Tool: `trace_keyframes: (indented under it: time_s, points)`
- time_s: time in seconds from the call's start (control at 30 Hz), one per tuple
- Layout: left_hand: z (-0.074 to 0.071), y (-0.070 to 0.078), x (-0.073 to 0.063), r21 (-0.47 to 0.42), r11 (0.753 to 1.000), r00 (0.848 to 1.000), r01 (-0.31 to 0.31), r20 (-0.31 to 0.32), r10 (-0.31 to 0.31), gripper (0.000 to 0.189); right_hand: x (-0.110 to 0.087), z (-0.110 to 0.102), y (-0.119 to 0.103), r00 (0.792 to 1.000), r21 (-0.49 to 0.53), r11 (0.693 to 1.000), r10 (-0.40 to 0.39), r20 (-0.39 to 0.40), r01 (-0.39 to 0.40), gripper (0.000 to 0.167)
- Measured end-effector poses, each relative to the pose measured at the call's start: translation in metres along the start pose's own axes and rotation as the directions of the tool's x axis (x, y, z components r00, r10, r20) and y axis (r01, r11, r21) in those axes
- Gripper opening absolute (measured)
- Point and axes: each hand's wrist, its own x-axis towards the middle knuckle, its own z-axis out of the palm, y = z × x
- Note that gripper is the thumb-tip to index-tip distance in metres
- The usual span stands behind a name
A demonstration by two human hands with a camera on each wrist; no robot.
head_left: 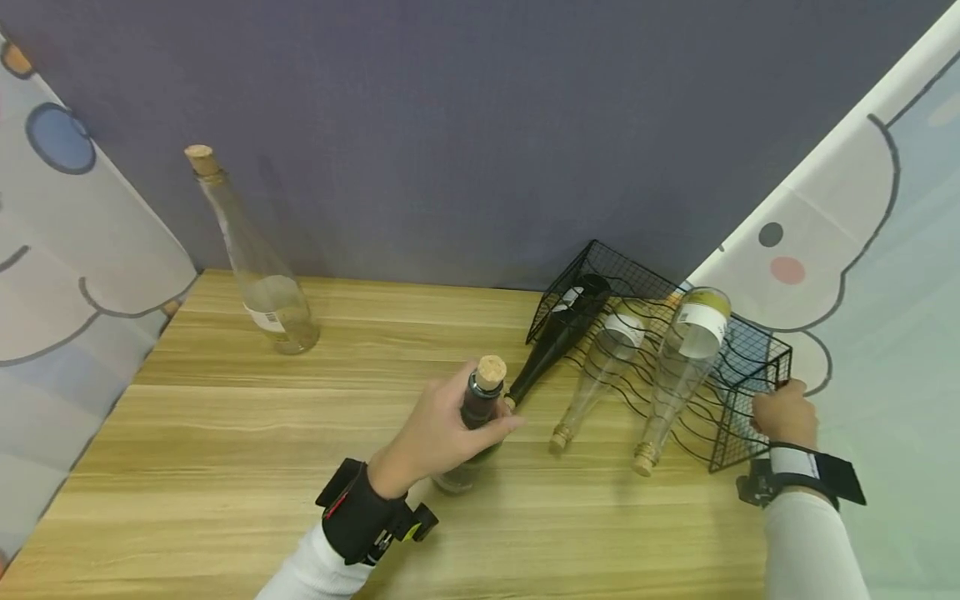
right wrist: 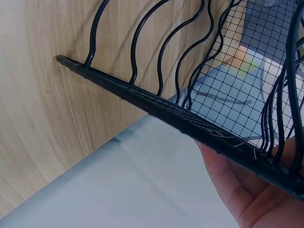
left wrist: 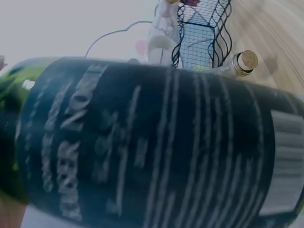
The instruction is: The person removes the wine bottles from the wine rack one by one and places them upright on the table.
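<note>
My left hand (head_left: 438, 432) holds a dark green bottle (head_left: 477, 407) by its neck, below the cork. In the left wrist view the bottle's dark printed label (left wrist: 156, 142) fills most of the picture. My right hand (head_left: 786, 414) grips the right end of a black wire bottle rack (head_left: 752, 343). In the right wrist view the fingers (right wrist: 228, 180) lie against the mesh end panel. On the rack's wavy wires lie a dark bottle (head_left: 558, 337), a clear bottle (head_left: 606, 358) and another clear bottle (head_left: 684, 367), their corked necks pointing toward me.
A clear corked bottle (head_left: 273, 292) stands upright at the back left of the wooden table (head_left: 187, 467). Behind the table rises a dark grey panel (head_left: 420, 142). Cartoon-printed cloth (head_left: 885, 333) borders the right side, with similar cloth on the left.
</note>
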Motion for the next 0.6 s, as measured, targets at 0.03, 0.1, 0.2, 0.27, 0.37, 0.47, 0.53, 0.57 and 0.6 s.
trace_keyframes:
  time_s: [0.03,0.1,0.2,0.27,0.37,0.47,0.53,0.57,0.6]
  points:
    - [-0.001,0.000,-0.001,-0.019,0.999,0.999,0.026,0.029,-0.026,0.023,0.000,0.000,-0.001,1.000,0.002,1.000,-0.003,0.002,0.003,0.067]
    - [-0.003,0.000,-0.003,-0.046,0.997,0.995,0.066,0.072,-0.062,0.022,-0.001,0.000,-0.002,1.000,0.010,1.000,-0.007,0.007,0.007,0.068]
    - [-0.003,-0.002,-0.008,-0.065,0.992,0.990,0.112,0.089,-0.106,0.020,0.000,0.001,-0.003,1.000,0.011,1.000,-0.005,0.008,0.005,0.068]
    - [-0.002,-0.003,-0.011,-0.082,0.990,0.991,0.116,0.079,-0.110,0.021,0.001,0.001,-0.003,1.000,0.011,1.000,-0.003,0.008,0.003,0.068]
    - [0.003,-0.005,-0.015,-0.075,0.994,0.997,0.074,0.038,-0.071,0.022,0.001,0.000,-0.001,1.000,0.006,1.000,-0.004,0.013,0.004,0.069]
    - [0.008,-0.007,-0.016,-0.029,1.000,1.000,-0.005,-0.017,0.005,0.022,0.001,-0.001,0.001,1.000,0.002,1.000,-0.013,0.006,0.013,0.069]
    - [0.010,-0.008,-0.015,-0.010,0.999,0.998,-0.040,-0.042,0.040,0.022,0.001,-0.001,0.002,1.000,-0.001,1.000,-0.019,-0.002,0.019,0.068]
    - [0.011,-0.009,-0.015,-0.007,0.999,0.998,-0.049,-0.047,0.048,0.021,0.002,-0.001,0.002,1.000,0.001,1.000,-0.020,-0.003,0.020,0.068]
    - [0.011,-0.009,-0.015,-0.003,0.999,0.997,-0.050,-0.053,0.050,0.021,0.002,0.000,0.002,1.000,0.000,1.000,-0.023,-0.006,0.023,0.067]
